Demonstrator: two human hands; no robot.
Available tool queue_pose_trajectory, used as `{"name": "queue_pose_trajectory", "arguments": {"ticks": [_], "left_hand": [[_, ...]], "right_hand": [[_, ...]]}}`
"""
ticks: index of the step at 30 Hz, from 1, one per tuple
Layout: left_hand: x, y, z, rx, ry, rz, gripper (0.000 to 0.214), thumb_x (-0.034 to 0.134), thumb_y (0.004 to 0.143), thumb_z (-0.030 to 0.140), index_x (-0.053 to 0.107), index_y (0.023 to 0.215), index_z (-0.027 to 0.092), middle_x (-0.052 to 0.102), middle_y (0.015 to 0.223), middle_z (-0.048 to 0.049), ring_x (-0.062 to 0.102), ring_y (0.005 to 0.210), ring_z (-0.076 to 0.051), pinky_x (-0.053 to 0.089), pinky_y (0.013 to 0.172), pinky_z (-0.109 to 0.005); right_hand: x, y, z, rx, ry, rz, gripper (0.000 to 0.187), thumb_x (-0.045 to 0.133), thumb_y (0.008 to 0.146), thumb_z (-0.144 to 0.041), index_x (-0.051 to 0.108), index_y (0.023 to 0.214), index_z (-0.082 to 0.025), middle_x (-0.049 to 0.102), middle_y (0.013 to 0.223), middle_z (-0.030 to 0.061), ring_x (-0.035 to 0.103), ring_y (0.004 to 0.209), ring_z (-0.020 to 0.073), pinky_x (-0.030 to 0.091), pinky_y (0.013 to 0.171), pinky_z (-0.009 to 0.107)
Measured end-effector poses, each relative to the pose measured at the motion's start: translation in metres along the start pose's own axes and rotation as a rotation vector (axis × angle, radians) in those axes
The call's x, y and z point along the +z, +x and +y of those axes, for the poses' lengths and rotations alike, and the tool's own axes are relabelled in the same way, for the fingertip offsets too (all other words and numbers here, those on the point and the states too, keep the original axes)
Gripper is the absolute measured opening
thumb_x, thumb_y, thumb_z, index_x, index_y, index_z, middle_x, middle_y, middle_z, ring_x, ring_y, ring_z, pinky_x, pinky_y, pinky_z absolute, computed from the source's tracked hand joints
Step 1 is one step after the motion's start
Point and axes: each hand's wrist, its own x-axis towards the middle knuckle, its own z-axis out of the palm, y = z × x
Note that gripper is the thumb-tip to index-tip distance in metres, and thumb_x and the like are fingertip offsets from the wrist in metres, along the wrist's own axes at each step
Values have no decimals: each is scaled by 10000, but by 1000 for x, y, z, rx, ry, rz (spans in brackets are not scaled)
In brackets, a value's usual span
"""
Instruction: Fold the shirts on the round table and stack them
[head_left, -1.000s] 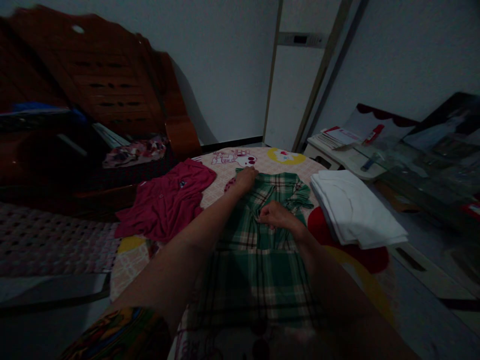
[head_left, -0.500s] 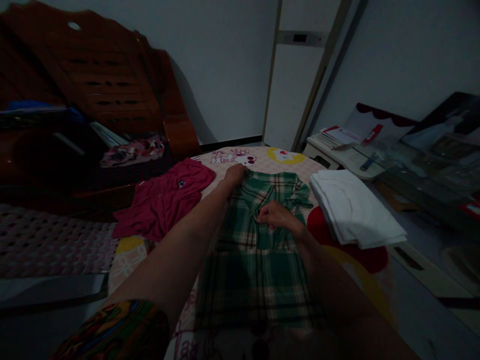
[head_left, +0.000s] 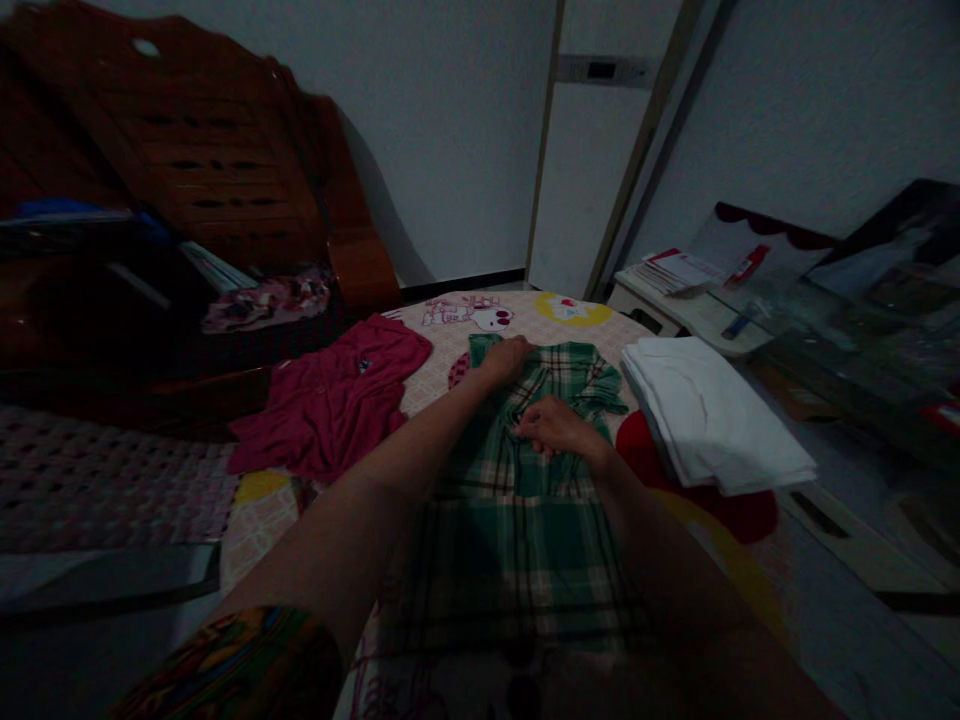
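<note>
A green plaid garment [head_left: 517, 560] with white and dark stripes lies spread before me, its collar end pointing away. Near its far edge, my left hand [head_left: 508, 362] is closed with the fingertips on the cloth by the collar. My right hand [head_left: 553, 425] pinches the fabric at the garment's middle, just nearer to me, and the cloth bunches under it. Beyond my right hand, a short gathered sleeve [head_left: 604, 390] sticks out to the right. My forearms cover parts of the garment's sides, and its near end fades into shadow.
The garment rests on a round table with a patterned cloth [head_left: 442, 330]. A crimson shirt [head_left: 337, 400] lies at the left, folded white fabric [head_left: 709, 410] at the right. A carved wooden chair [head_left: 202, 160] stands behind left; a glass-topped stand [head_left: 847, 340] holds items at right.
My left hand has moved right along the garment's far edge, from its left corner toward the collar. The left shoulder of the garment now shows. My right hand has stayed nearly in place.
</note>
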Motion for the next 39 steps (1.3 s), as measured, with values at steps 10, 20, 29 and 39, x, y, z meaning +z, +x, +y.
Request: {"name": "queue_pose_trajectory", "arguments": {"ticks": [10, 20, 29, 39], "left_hand": [[8, 3, 23, -95, -76, 40, 267, 435, 976, 221, 645, 1126, 151, 679, 1145, -118, 634, 1084, -218, 468, 915, -292], [10, -5, 37, -210, -72, 109, 307, 445, 946, 167, 624, 1189, 113, 638, 1204, -164, 605, 1138, -266, 476, 914, -344], [-11, -59, 88, 16, -184, -89, 292, 555, 939, 387, 713, 966, 143, 691, 1008, -129, 648, 977, -257, 495, 845, -331], [3, -81, 93, -32, -326, -61, 116, 663, 885, 275, 681, 914, 163, 683, 961, -75, 647, 947, -206, 475, 830, -282]], "right_hand": [[-80, -23, 43, 238, -659, 645, 177, 567, 877, -202, 732, 871, -141, 737, 921, 134, 693, 911, 241, 505, 745, 287], [-79, -14, 75, 452, -705, 625, 258, 511, 901, -160, 743, 1010, -126, 732, 1049, 193, 702, 989, 284, 522, 775, 312], [-73, -8, 92, 352, -611, 712, 266, 579, 871, -207, 749, 1068, -150, 746, 976, 180, 703, 985, 286, 527, 805, 329], [-81, -8, 84, 381, -606, 760, 232, 573, 838, -173, 750, 969, -100, 739, 1015, 203, 701, 995, 282, 536, 823, 318]]}}
